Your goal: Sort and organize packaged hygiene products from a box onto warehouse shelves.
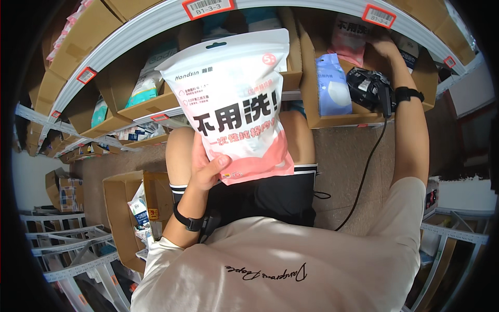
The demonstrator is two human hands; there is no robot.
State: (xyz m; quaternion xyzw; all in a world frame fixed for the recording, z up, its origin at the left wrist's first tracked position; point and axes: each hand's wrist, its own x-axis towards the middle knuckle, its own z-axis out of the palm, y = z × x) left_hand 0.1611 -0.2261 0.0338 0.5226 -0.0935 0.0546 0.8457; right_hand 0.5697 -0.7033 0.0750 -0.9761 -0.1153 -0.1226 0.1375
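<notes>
My left hand (207, 169) is closed round the lower left of a large white and pink pouch (244, 140), its thumb pressed on the front. The pouch stands upright before me, with a hang slot in its top edge. My right hand (383, 48) reaches into an open carton (318, 120) on the shelf at the right. Beside that hand, under the shelf edge, is a similar pink and white pouch (348, 46); my right fingers are too shadowed to show a grip. The carton also holds a pale blue pack (332, 88) and a black cabled device (369, 87).
More cartons with white and teal packs (143, 91) line the shelf at the left. A metal shelf beam (291, 4) curves overhead. On the floor at my left stands an open carton (127, 190) with packs. A black cable (366, 177) hangs at my right.
</notes>
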